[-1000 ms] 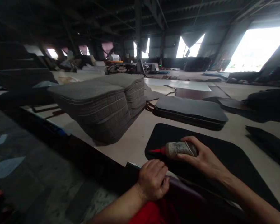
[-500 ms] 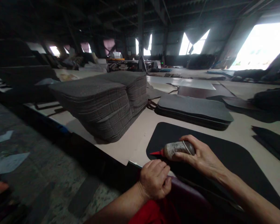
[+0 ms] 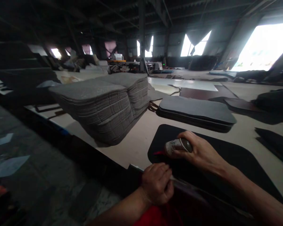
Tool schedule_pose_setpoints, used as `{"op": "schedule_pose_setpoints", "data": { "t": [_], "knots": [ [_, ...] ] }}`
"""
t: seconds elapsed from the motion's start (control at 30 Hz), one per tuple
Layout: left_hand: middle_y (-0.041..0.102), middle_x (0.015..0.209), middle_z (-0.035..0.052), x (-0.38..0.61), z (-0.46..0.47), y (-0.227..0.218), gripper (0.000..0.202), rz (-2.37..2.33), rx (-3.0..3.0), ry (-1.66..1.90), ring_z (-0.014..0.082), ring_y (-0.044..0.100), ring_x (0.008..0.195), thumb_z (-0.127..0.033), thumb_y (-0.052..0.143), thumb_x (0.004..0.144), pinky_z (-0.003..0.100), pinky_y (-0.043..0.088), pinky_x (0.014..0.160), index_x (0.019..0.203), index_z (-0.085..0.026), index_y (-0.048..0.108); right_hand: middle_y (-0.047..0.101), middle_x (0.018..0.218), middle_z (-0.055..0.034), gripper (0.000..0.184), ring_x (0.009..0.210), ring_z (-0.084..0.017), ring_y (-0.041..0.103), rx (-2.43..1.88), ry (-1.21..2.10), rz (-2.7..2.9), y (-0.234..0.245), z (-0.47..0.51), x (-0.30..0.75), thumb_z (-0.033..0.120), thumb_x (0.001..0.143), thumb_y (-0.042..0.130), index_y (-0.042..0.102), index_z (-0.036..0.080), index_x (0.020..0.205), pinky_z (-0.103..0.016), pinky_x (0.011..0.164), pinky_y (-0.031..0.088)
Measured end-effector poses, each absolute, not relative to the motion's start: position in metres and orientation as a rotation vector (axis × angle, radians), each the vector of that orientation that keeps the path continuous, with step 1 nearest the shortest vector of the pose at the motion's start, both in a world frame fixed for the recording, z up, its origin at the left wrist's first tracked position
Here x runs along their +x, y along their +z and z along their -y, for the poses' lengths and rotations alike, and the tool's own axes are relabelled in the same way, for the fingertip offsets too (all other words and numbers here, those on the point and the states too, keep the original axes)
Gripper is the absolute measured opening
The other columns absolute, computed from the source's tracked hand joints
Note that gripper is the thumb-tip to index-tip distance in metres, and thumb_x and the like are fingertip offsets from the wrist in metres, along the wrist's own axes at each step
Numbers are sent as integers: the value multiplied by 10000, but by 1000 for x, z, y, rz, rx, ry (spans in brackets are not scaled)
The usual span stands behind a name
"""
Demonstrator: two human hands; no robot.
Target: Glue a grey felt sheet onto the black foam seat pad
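My right hand (image 3: 198,150) is wrapped around a worn, stained squeeze bottle (image 3: 174,147) with a red pointed nozzle. The bottle lies nearly level, nozzle to the left, above the left part of a black sheet (image 3: 228,146) with rounded corners. Blur hides whether the nozzle touches the sheet. At the table's front edge my left hand (image 3: 157,182) is closed, fingers curled, just below and left of the bottle. Whatever lies under those fingers is hidden.
A tall stack of grey-brown padded pieces (image 3: 108,106) stands at the left on the pale table (image 3: 136,150). Behind the black sheet lies a lower stack of grey sheets (image 3: 195,110). Dark pieces (image 3: 274,141) lie at the right. Papers (image 3: 10,165) are on the floor.
My right hand and the bottle have shifted slightly left and up in view, and the nozzle is now blurred. My left hand stays at the table edge.
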State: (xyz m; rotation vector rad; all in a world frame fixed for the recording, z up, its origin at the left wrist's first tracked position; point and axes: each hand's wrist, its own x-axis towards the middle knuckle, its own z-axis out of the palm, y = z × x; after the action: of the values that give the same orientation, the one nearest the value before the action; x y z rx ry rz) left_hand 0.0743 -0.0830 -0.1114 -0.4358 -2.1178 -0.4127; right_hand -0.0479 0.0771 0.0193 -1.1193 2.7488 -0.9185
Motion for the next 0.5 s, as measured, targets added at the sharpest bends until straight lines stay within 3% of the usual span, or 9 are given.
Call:
{"op": "schedule_pose_setpoints", "data": {
  "t": [0.5],
  "knots": [
    [724,1013,74,73,83,-113,306,2078,-427,-388,244,678,930,-226,511,795,388,535,768,1034,-132,676,646,934,-6,383,837,-225,589,-1038,-934,-2793,27,-69,-72,487,761,704,552,266,1034,-344,718,409]
  ]
}}
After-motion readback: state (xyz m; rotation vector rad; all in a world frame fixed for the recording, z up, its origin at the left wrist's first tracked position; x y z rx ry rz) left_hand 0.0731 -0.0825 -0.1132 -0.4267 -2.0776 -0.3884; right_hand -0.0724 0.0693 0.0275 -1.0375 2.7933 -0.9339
